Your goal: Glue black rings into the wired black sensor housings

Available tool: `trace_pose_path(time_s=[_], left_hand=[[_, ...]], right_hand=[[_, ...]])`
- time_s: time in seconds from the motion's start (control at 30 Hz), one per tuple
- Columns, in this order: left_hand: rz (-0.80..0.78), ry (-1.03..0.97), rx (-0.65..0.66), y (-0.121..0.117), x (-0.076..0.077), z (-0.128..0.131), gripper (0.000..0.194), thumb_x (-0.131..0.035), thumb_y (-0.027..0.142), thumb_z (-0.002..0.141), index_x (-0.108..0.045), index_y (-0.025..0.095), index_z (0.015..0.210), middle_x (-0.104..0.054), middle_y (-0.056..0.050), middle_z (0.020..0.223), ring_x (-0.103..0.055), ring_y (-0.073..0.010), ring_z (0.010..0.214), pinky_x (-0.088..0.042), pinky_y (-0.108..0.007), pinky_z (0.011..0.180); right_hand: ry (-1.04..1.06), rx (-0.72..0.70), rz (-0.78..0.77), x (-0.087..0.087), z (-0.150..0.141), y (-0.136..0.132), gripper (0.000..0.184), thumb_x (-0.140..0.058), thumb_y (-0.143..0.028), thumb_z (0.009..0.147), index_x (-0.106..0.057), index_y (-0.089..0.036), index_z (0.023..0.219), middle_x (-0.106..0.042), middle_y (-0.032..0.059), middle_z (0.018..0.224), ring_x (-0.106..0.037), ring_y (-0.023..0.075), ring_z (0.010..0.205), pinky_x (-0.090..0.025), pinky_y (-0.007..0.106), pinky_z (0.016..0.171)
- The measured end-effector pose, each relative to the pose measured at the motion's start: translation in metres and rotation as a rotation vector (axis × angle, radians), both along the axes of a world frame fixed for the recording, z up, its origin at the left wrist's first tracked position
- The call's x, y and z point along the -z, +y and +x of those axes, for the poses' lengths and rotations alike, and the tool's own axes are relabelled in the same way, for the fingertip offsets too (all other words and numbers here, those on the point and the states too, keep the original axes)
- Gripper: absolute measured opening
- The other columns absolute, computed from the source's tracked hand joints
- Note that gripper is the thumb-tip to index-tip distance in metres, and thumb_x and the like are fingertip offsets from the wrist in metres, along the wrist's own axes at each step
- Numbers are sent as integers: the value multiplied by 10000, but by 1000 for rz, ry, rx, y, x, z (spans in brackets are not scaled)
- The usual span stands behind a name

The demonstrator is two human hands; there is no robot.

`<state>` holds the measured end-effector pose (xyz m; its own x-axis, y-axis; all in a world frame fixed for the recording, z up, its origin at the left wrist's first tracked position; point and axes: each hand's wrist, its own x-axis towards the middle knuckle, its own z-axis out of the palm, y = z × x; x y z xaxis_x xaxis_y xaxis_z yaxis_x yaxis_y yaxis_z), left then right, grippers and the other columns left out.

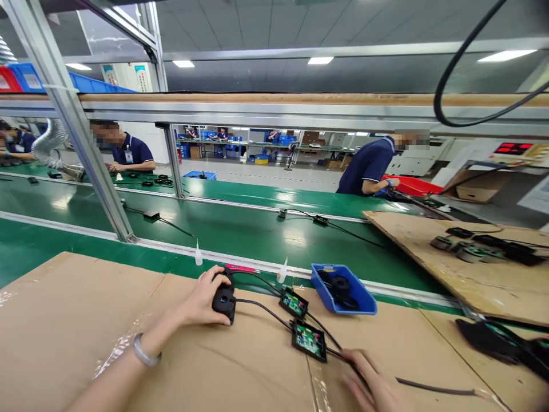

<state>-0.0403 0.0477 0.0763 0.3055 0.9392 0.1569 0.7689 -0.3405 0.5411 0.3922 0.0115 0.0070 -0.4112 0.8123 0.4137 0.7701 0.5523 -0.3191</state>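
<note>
My left hand (208, 297) is closed around a black housing (223, 300) with a round centre; a second black part sits right behind it, partly hidden by my fingers. Black leads run right from these parts to two open black cases with green circuit boards, the nearer circuit board (309, 339) and the farther circuit board (294, 301). From the cases, black cables (332, 335) continue to my right hand (371, 380), which is slightly blurred, with its fingers closed around them. One cable end (437, 389) sticks out beyond that hand across the cardboard.
A blue bin (343, 292) with black parts stands behind the boards. Two small white bottles (282, 271) are by the rail. The green conveyor (240, 220) carries wired parts. A cardboard-topped board (484, 274) holds more at right. A metal post (81, 126) rises left. Co-workers are beyond.
</note>
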Motion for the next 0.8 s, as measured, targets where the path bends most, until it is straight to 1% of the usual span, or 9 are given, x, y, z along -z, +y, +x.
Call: trace_pose_path(time_s=[0.07,0.13,0.17,0.23,0.3,0.43,0.6,0.73,0.8], left_hand=[[-39,-56,-26,6,1,5,960,-898,408,486,-423,212,1298,-285,-198,1476,-225,-428,1441,-323,-590,1132],[-45,-90,-31,9,3,10,1059,-861,378,522,-301,220,1407,-230,-193,1495,-204,-416,1448,-318,-576,1145],[-43,-97,-28,11,3,12,1059,-839,353,544,-272,233,1431,-229,-179,1490,-237,-404,1435,-320,-565,1149],[-37,-102,-30,13,5,15,972,-794,305,580,-304,255,1418,-266,-147,1445,-352,-373,1368,-351,-534,1139],[-33,-103,-41,15,6,15,860,-764,285,595,-379,254,1364,-310,-125,1372,-431,-348,1292,-395,-510,1113],[-35,-108,-36,22,9,12,790,-749,271,583,-430,239,1305,-349,-103,1263,-478,-326,1208,-441,-493,1070],[-28,-118,-13,16,8,1,786,-749,241,550,-449,236,1276,-361,-86,1214,-482,-307,1186,-447,-468,1065],[-23,-110,-27,-1,1,-17,852,-732,188,536,-420,230,1328,-372,-92,1235,-487,-285,1201,-441,-417,1075],[-45,-96,-52,-6,-4,-25,906,-757,223,550,-386,227,1376,-385,-106,1267,-493,-296,1216,-436,-430,1080]], right_hand=[[-34,15,17,-5,-22,9,398,-485,-454,945,-587,-188,1224,-667,138,1157,-654,284,1055,-568,395,873],[-82,22,-11,-5,-42,22,585,-516,-475,915,-465,-143,1394,-572,173,1339,-547,327,1223,-506,463,990],[-103,21,-38,-4,-51,29,667,-523,-474,903,-388,-130,1458,-501,183,1420,-481,341,1291,-464,490,1037],[-138,13,-109,-3,-66,42,768,-529,-461,880,-270,-138,1527,-380,186,1513,-380,353,1366,-394,523,1090],[-171,6,-193,-4,-78,54,809,-543,-442,853,-233,-167,1548,-349,183,1515,-338,354,1387,-355,531,1106],[-214,7,-300,-13,-88,67,825,-598,-445,784,-342,-157,1514,-372,213,1429,-368,377,1351,-361,529,1086],[-232,-17,-334,-19,-95,64,752,-631,-481,736,-523,-144,1398,-387,212,1382,-402,387,1325,-372,515,1087],[-229,-105,-374,-18,-119,52,757,-632,-468,728,-521,-138,1400,-365,208,1403,-462,352,1272,-375,479,1100],[-226,-160,-384,-18,-134,48,771,-639,-453,721,-508,-133,1409,-356,214,1417,-446,356,1287,-349,490,1120]])
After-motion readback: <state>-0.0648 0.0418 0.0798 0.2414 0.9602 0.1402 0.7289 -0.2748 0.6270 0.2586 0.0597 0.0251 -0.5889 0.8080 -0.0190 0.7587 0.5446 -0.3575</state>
